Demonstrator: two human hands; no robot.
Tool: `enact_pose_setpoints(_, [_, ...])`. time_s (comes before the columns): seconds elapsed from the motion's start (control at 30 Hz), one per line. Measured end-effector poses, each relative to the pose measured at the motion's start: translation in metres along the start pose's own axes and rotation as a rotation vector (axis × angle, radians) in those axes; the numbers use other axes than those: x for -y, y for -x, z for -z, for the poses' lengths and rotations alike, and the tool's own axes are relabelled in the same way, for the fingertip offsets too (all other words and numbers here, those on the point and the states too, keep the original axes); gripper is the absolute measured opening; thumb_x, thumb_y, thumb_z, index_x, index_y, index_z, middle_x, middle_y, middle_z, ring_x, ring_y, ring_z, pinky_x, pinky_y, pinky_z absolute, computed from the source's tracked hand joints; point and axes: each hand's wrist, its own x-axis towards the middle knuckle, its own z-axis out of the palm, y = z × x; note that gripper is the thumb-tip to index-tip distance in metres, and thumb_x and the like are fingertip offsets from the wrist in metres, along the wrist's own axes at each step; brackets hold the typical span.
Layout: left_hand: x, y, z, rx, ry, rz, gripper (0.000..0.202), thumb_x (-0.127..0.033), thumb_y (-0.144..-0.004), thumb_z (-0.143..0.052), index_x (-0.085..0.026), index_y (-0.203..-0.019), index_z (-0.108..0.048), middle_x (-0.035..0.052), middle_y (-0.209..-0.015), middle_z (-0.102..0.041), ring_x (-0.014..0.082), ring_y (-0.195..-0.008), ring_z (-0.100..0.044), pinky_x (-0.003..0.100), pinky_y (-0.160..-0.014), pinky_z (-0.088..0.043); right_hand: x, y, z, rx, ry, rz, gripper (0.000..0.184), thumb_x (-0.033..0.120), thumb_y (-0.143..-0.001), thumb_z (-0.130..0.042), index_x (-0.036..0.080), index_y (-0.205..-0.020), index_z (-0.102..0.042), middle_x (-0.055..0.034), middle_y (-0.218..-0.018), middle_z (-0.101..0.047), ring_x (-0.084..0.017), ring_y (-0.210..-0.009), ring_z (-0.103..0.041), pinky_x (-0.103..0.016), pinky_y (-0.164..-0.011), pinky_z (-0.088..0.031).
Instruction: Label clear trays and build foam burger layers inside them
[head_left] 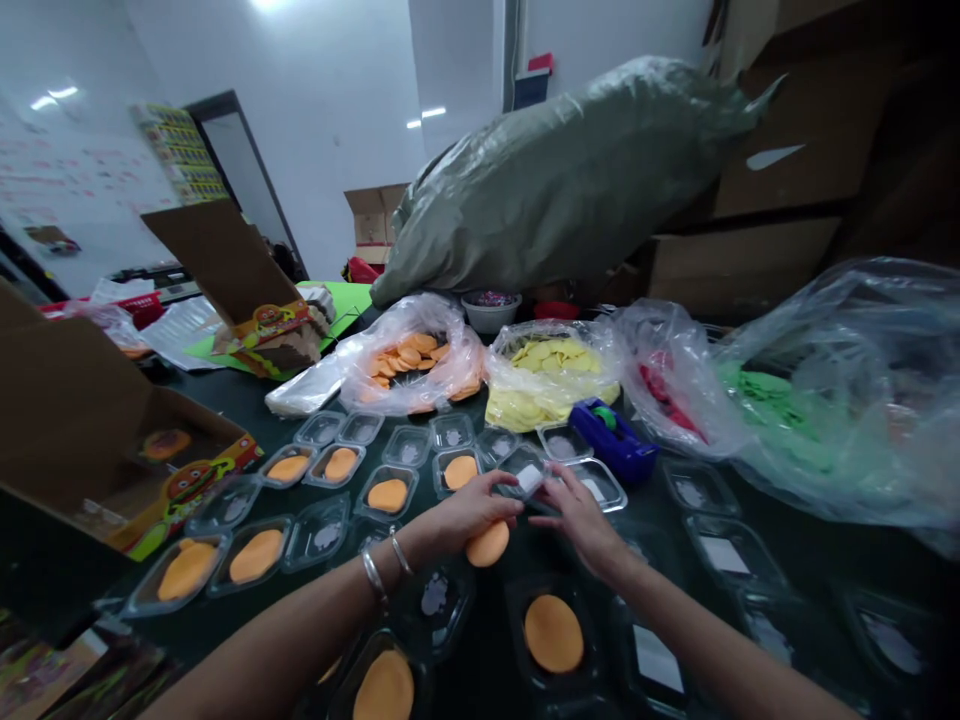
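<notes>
So here's my setup: my left hand (461, 515) is curled around an orange disc (487, 546), which sticks out under my fingers just above the dark counter (540, 565). My left fingertips also reach a little clear tray (525, 470) with a white slip in it. My right hand (577, 515) has its fingers on the other side of that tray. Honestly, I can't tell from this angle whether it's pinching the tray or just resting on it.

Rows of the same trays sit all around, some with orange discs already inside. Behind them are a bag of orange discs (409, 360) and a bag of yellow ones (547, 385). A blue tape dispenser (615, 440) sits just beside my right hand's tray row.
</notes>
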Motion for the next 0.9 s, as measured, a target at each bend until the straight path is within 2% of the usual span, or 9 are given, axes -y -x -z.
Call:
enact_pose_setpoints(0.1, [-0.004, -0.012, 0.010, -0.031, -0.038, 0.007, 0.050, -0.025, -0.069, -0.068, -0.011, -0.115, -0.056, -0.0015, -0.064, -0.059, 0.0125, -0.061, -0.054, 0.023, -0.058, -0.037, 0.000, 0.007, 0.014, 0.025, 0.005, -0.163, 0.040, 0.032, -0.086, -0.042, 0.018, -0.124, -0.040, -0.0091, -0.099, -0.061, -0.023, -0.099, -0.063, -0.035, -0.069, -0.058])
enact_pose_setpoints(0.23, [-0.027, -0.027, 0.020, -0.172, 0.102, -0.098, 0.033, -0.030, -0.072, -0.068, -0.013, -0.100, -0.060, -0.0035, -0.061, -0.055, 0.0090, -0.054, -0.049, 0.020, -0.053, -0.035, 0.023, 0.013, 0.029, 0.201, 0.332, 0.012, 0.020, 0.033, -0.081, -0.053, 0.016, -0.088, -0.061, -0.0043, -0.075, -0.063, -0.019, -0.071, -0.064, -0.030, -0.059, -0.053])
enact_pose_setpoints(0.33, [-0.042, -0.040, 0.011, -0.284, 0.173, -0.195, 0.023, -0.032, -0.076, -0.065, -0.014, -0.088, -0.058, -0.0034, -0.061, -0.054, 0.0073, -0.050, -0.048, 0.018, -0.049, -0.035, 0.039, 0.007, 0.021, 0.157, 0.163, 0.052, 0.029, 0.042, -0.080, -0.059, 0.017, -0.094, -0.059, -0.0043, -0.079, -0.066, -0.020, -0.075, -0.065, -0.027, -0.057, -0.053])
enact_pose_setpoints(0.4, [-0.045, -0.047, 0.003, -0.271, 0.163, -0.207, 0.021, -0.033, -0.078, -0.064, -0.014, -0.085, -0.057, -0.0028, -0.062, -0.054, 0.0075, -0.049, -0.048, 0.018, -0.046, -0.035, 0.042, 0.000, 0.011, 0.121, -0.016, 0.021, 0.033, 0.041, -0.077, -0.063, 0.019, -0.100, -0.056, -0.0041, -0.084, -0.068, -0.019, -0.078, -0.065, -0.026, -0.055, -0.053])
enact_pose_setpoints(0.53, [-0.039, -0.044, -0.002, -0.182, 0.158, -0.172, 0.022, -0.036, -0.080, -0.061, -0.016, -0.091, -0.059, 0.0014, -0.071, -0.059, 0.0108, -0.056, -0.054, 0.020, -0.049, -0.039, 0.037, -0.015, 0.004, 0.058, -0.169, 0.001, 0.013, 0.024, -0.074, -0.063, 0.018, -0.083, -0.057, -0.0005, -0.074, -0.066, -0.013, -0.062, -0.063, -0.022, -0.053, -0.051])
enact_pose_setpoints(0.67, [-0.034, -0.039, 0.007, -0.093, 0.087, -0.099, 0.023, -0.017, -0.070, -0.070, -0.015, -0.090, -0.059, 0.0033, -0.080, -0.062, 0.0119, -0.067, -0.060, 0.021, -0.057, -0.045, 0.034, -0.026, 0.017, 0.001, -0.182, -0.069, 0.006, 0.019, -0.077, -0.060, 0.017, -0.081, -0.056, -0.0014, -0.072, -0.067, -0.012, -0.058, -0.064, -0.022, -0.055, -0.052])
enact_pose_setpoints(0.77, [-0.032, -0.050, 0.012, -0.170, -0.080, -0.154, 0.017, -0.011, -0.072, -0.063, -0.014, -0.087, -0.057, -0.0006, -0.067, -0.059, 0.0093, -0.056, -0.055, 0.020, -0.054, -0.043, 0.032, -0.037, 0.027, -0.013, 0.061, -0.055, 0.005, 0.020, -0.081, -0.056, 0.017, -0.084, -0.055, -0.0025, -0.070, -0.067, -0.013, -0.056, -0.063, -0.023, -0.052, -0.051])
enact_pose_setpoints(0.83, [-0.031, -0.060, 0.018, -0.202, -0.330, -0.190, 0.016, -0.011, -0.073, -0.059, -0.014, -0.089, -0.059, -0.0006, -0.065, -0.059, 0.0098, -0.053, -0.053, 0.021, -0.054, -0.042, 0.029, -0.043, 0.036, -0.015, 0.210, -0.044, 0.008, 0.021, -0.079, -0.061, 0.017, -0.084, -0.055, -0.0005, -0.061, -0.064, -0.013, -0.049, -0.059, -0.022, -0.046, -0.044])
enact_pose_setpoints(0.9, [-0.030, -0.068, 0.026, -0.243, -0.621, -0.258, 0.019, -0.014, -0.073, -0.061, -0.014, -0.092, -0.063, 0.0029, -0.072, -0.064, 0.0132, -0.061, -0.057, 0.024, -0.060, -0.044, 0.024, -0.045, 0.049, -0.034, 0.426, 0.006, 0.012, 0.023, -0.075, -0.067, 0.018, -0.081, -0.058, 0.0004, -0.057, -0.062, -0.014, -0.047, -0.056, -0.023, -0.045, -0.038])
